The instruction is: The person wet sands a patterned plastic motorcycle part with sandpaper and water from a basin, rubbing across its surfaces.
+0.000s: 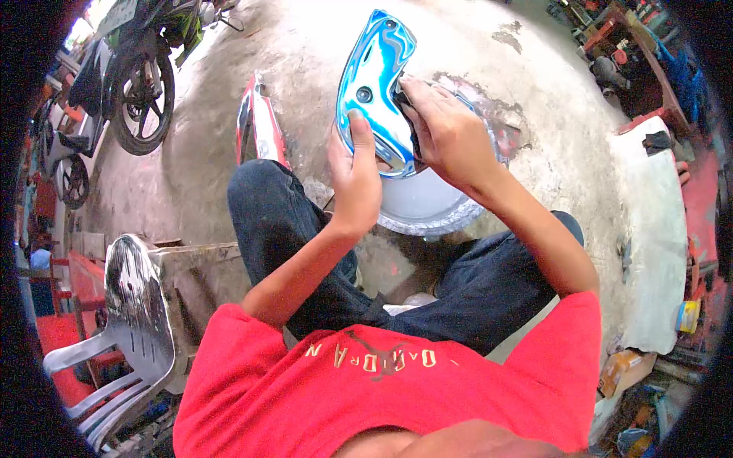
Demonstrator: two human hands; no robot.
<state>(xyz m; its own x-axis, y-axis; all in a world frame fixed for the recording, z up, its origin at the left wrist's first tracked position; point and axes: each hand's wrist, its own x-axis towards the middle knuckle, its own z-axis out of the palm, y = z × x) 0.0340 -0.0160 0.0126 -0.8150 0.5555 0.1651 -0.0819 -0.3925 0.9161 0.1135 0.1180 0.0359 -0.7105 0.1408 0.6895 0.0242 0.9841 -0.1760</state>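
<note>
Head view: clamped in the left hand, thumb across its front, a glossy blue panel, held partly over a pale round basin. Right hand laid against the inner curve; impossible to tell whether closed on it. Best, probably, to keep the left grip firm, move the right lightly along the curve, and spare the shiny face knocks. Counted: two hands, one blue panel, one basin, one red-and-white panel, one plastic chair, at least two motorbike wheels.
</note>
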